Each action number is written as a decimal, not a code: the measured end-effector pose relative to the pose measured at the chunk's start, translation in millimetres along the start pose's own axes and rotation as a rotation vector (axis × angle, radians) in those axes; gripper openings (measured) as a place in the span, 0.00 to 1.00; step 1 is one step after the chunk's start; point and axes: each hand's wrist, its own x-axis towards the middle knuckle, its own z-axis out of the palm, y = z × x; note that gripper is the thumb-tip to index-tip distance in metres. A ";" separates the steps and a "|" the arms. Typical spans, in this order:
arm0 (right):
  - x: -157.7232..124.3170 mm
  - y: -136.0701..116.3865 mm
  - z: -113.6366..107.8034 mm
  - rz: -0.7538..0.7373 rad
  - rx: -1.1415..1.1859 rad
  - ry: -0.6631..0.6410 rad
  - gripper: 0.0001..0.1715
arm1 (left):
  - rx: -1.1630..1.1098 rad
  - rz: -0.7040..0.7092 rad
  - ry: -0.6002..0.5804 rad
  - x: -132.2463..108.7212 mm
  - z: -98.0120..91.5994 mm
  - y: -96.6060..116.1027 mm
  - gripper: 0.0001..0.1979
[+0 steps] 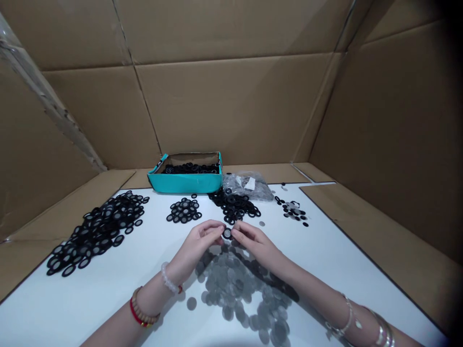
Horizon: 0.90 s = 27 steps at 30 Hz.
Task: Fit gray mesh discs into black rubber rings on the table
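Note:
My left hand (202,241) and my right hand (255,244) meet above the white table (152,255), pinching a small black rubber ring (227,233) between their fingertips. A grey disc seems to sit inside the ring, though my fingers hide part of it. Just below my hands lies a loose spread of thin grey mesh discs (235,289). Beyond my fingertips is a heap of black rings (234,205). Smaller and larger heaps of rings (184,210) (96,233) lie further left.
An open teal box (186,183) holding black rings stands at the table's far edge, next to a clear plastic bag (248,187). A small mix of rings and discs (292,210) lies at the far right. Cardboard sheets (231,106) wall the back and sides.

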 end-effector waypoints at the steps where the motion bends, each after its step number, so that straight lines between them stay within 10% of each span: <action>1: 0.0 0.3 0.2 0.002 0.004 0.002 0.18 | 0.007 -0.005 0.002 0.1 0.1 0.0 0.15; 17: -4.6 -9.8 4.1 -0.073 -0.115 -0.033 0.18 | 0.076 0.002 0.076 2.9 -3.0 0.9 0.16; 27: -5.4 -9.9 1.5 -0.149 -0.339 -0.148 0.20 | 0.267 0.060 -0.124 -0.5 -2.3 -1.3 0.09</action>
